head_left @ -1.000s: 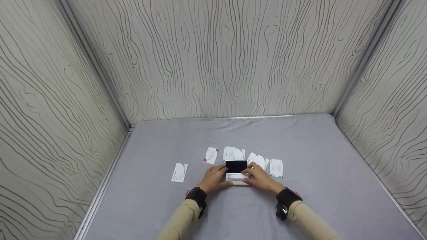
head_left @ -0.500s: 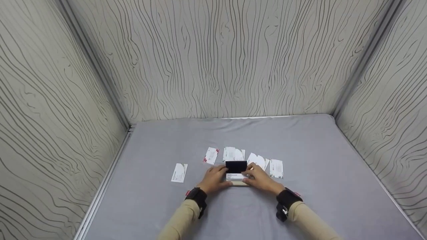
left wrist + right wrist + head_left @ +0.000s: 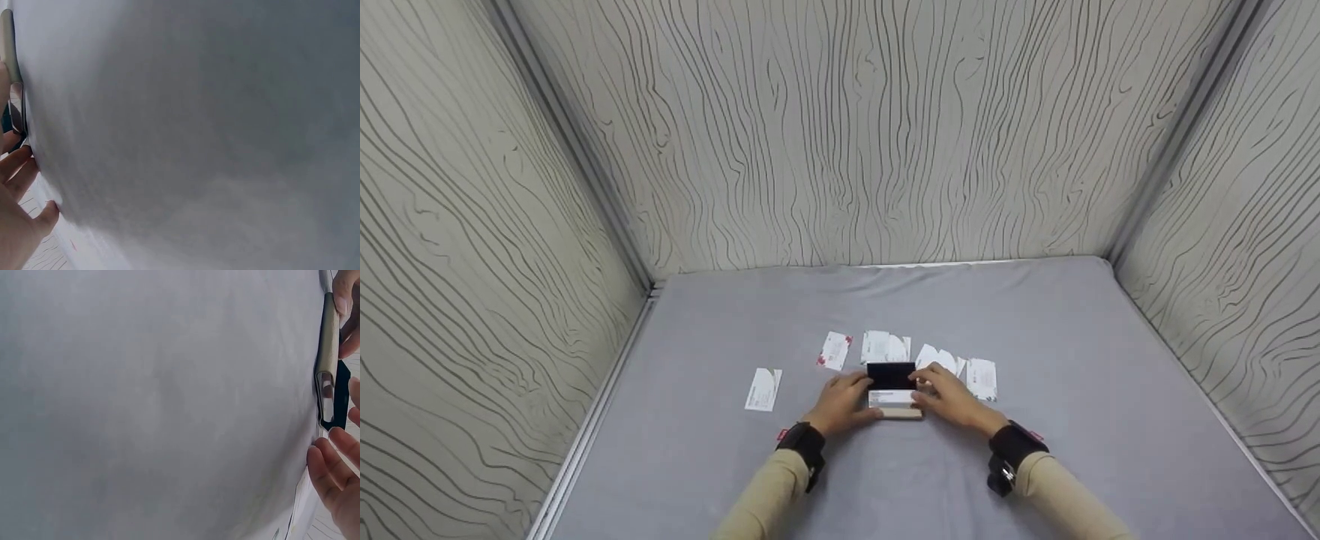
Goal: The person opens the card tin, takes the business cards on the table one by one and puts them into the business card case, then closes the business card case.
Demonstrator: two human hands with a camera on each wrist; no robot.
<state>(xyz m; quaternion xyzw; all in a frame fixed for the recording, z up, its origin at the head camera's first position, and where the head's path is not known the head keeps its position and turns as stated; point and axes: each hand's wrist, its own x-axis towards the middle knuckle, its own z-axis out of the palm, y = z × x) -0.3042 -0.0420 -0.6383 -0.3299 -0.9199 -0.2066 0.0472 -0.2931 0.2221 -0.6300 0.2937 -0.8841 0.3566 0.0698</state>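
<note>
A beige business card case [image 3: 901, 413] lies with its dark lid [image 3: 891, 376] raised, and a white card [image 3: 890, 398] shows inside it. My left hand [image 3: 840, 401] holds the case's left end, thumb at the front and fingers by the lid. At the other end, my right hand [image 3: 956, 401] has its fingertips close to the case's right edge. Seen from the right wrist, the case [image 3: 328, 343] has its near end exposed, with the right fingers [image 3: 336, 475] loosely extended beside it. The left wrist view catches just the case's side [image 3: 8, 45] at its edge.
Behind the case lie overlapping white business cards [image 3: 876, 346], more cards [image 3: 936, 358] and one with green corners [image 3: 982, 379]. A red-flowered card [image 3: 835, 350] and a lone card [image 3: 763, 389] are to the left. Grey cloth [image 3: 720, 315] covers the table; patterned walls enclose it.
My right hand has shifted slightly right, its thumb and fingers drawing back from the card to the case's right edge. The left hand and the case have stayed in place.
</note>
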